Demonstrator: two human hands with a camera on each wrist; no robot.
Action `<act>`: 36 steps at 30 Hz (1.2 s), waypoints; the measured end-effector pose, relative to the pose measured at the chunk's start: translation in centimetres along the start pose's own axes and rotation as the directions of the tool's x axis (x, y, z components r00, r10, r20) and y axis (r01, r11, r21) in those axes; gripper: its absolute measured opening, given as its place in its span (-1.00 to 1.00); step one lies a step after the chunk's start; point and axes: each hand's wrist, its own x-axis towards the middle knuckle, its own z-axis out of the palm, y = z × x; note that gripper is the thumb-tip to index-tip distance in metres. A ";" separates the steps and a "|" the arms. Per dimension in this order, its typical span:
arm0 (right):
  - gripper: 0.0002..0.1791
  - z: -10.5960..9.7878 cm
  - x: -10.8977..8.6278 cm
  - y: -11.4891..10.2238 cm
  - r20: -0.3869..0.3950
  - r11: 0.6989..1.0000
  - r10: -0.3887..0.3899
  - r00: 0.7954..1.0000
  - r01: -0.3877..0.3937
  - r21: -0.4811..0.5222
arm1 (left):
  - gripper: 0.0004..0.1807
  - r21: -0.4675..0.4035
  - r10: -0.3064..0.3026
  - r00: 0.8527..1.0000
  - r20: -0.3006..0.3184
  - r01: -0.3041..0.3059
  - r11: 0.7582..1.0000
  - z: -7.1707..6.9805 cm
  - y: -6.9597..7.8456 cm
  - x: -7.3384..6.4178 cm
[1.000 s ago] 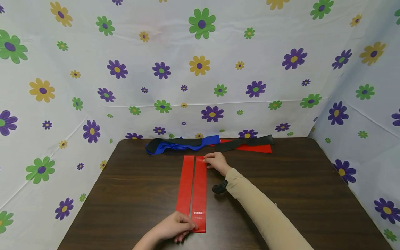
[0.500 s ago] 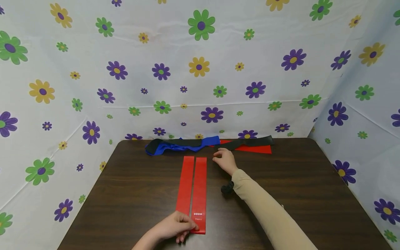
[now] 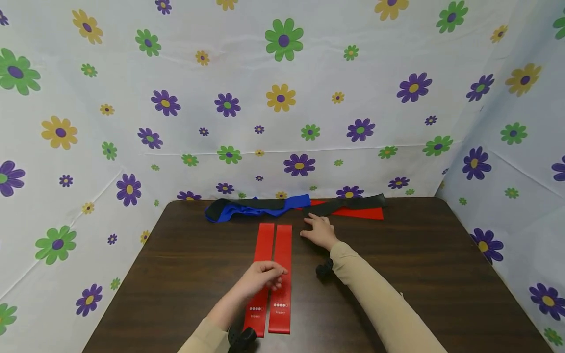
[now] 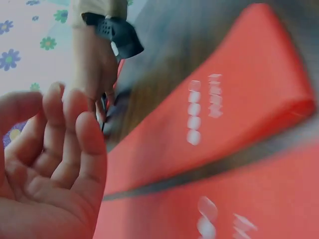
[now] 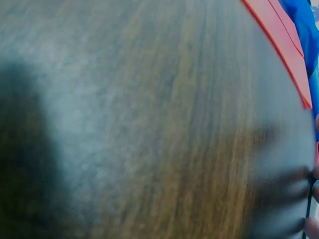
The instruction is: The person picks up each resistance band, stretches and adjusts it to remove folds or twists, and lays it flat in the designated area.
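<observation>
Two flat red resistance bands, the left one (image 3: 263, 242) and the right one (image 3: 283, 245), lie side by side lengthwise on the table, a narrow gap between them. White dots and the word "Heavy" mark their near ends. Over their middle hovers my left hand (image 3: 264, 275), fingers loosely bent and holding nothing; the left wrist view shows its palm (image 4: 45, 199) bare. My right hand (image 3: 320, 232) reaches to the near end of a black band (image 3: 362, 201), thumb spread from the fingers and fingertips right at its edge.
Along the table's back edge, a crumpled blue band (image 3: 296, 201) lies with another black band (image 3: 260, 203) over it. A further red band (image 3: 364, 213) lies partly under the right-hand black one. Flowered cloth (image 3: 247, 117) hangs behind the brown table (image 3: 190, 264).
My left hand has let go of the red bands' near end and risen over their middle. My right hand has left the right band's far end and moved right, up to the black band.
</observation>
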 end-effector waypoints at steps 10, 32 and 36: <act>-0.33 -0.6 -1.3 0.4 -0.029 0.974 -0.020 0.999 0.026 0.225 | -0.57 -0.177 -0.051 0.984 -0.169 0.020 0.984 0.8 0.5 6.0; -0.48 -0.8 -9.8 -1.1 0.117 0.844 -0.144 0.983 0.060 0.534 | -0.74 -0.258 -0.158 0.959 -0.234 0.096 0.961 3.4 2.5 9.1; -0.55 -0.8 -9.9 -0.5 0.105 0.771 -0.013 0.994 -0.057 0.634 | -0.76 -0.231 -0.140 0.955 -0.263 0.078 0.970 3.6 1.3 10.2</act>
